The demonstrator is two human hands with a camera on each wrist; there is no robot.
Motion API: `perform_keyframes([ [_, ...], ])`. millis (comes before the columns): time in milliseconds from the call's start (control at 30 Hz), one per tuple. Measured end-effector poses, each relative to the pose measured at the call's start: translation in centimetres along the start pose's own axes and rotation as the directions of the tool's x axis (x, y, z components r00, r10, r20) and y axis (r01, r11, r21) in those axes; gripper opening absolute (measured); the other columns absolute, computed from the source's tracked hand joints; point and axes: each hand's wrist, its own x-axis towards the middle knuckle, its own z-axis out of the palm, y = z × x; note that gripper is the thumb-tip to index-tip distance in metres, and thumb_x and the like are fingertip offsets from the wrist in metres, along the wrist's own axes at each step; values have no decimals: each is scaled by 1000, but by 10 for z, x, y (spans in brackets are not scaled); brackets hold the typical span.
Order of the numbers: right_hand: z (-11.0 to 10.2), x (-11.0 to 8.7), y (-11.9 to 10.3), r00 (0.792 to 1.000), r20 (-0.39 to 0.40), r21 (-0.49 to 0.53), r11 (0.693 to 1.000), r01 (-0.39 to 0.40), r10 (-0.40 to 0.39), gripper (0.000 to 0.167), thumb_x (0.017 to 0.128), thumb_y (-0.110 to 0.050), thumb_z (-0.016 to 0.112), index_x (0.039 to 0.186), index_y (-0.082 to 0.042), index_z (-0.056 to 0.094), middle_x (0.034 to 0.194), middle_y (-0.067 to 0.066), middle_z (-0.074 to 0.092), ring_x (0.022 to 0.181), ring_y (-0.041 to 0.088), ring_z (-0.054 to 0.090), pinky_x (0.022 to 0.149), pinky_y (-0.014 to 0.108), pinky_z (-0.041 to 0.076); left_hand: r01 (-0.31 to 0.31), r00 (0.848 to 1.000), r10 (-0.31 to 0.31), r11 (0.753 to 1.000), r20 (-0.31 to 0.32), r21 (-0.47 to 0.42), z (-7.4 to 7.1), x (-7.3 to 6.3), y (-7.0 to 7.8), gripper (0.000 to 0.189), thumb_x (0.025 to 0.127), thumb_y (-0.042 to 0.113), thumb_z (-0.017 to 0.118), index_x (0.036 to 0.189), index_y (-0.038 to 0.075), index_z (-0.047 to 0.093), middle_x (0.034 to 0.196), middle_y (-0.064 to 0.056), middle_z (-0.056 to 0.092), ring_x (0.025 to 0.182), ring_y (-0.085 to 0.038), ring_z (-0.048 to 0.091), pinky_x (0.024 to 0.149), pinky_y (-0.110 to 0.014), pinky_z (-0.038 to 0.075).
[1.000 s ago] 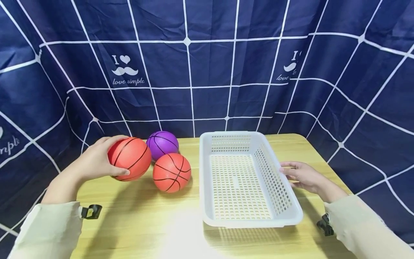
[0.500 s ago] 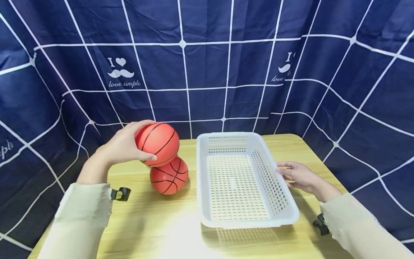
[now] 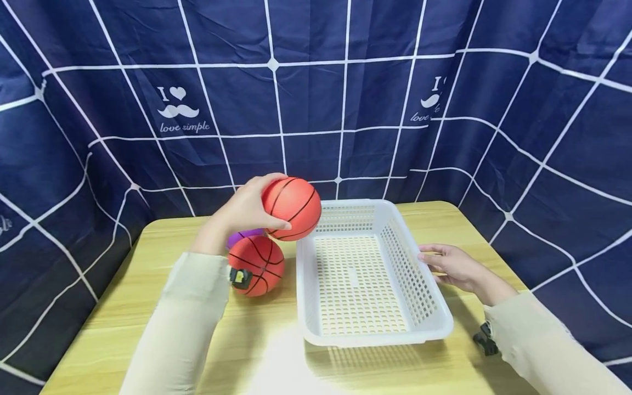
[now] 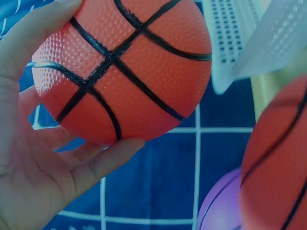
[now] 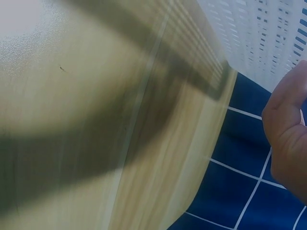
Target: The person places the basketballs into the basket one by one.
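In the head view, my left hand (image 3: 247, 208) grips a small orange-red basketball (image 3: 298, 206), held in the air at the basket's far-left corner. Thumb and fingers spread round the ball in the left wrist view. The white plastic basket (image 3: 302, 285) has perforated walls and floor, and nothing lies in it. My right hand (image 3: 456, 270) touches the outside of the basket's right wall with extended fingers. Below my left forearm another orange-red basketball (image 3: 266, 252) sits on the table. A purple basketball (image 3: 241, 237) behind it is mostly hidden by the hand and the balls.
The light wooden table (image 3: 128, 307) has rounded far corners. A dark blue curtain (image 3: 237, 99) with white grid lines hangs behind it and on both sides. Each wrist carries a small black camera mount (image 3: 240, 277).
My left hand has carried the held basketball rightward, past the purple and the other orange-red ball, to the basket's far-left corner. The right hand stays against the basket.
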Motion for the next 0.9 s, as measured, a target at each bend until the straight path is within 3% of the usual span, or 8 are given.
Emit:
perform_keyframes([
  [500, -1, 1, 2, 1000, -6, 18, 1000, 2, -2, 58, 98, -20, 54, 139, 12, 29, 103, 2, 67, 91, 10, 63, 70, 27, 54, 11, 999, -8, 997, 46, -76, 65, 56, 22, 88, 62, 34, 88, 138, 23, 46, 119, -9, 50, 108, -22, 47, 83, -40, 50],
  [900, 0, 2, 1, 1000, -22, -4, 1000, 1, -1, 58, 98, -21, 55, 139, 11, 30, 104, 3, 67, 92, 11, 63, 71, 28, 54, 94, 993, -84, 989, 87, -117, 112, 76, 29, 88, 64, 35, 87, 139, 22, 43, 122, -12, 49, 112, -24, 45, 84, -39, 50],
])
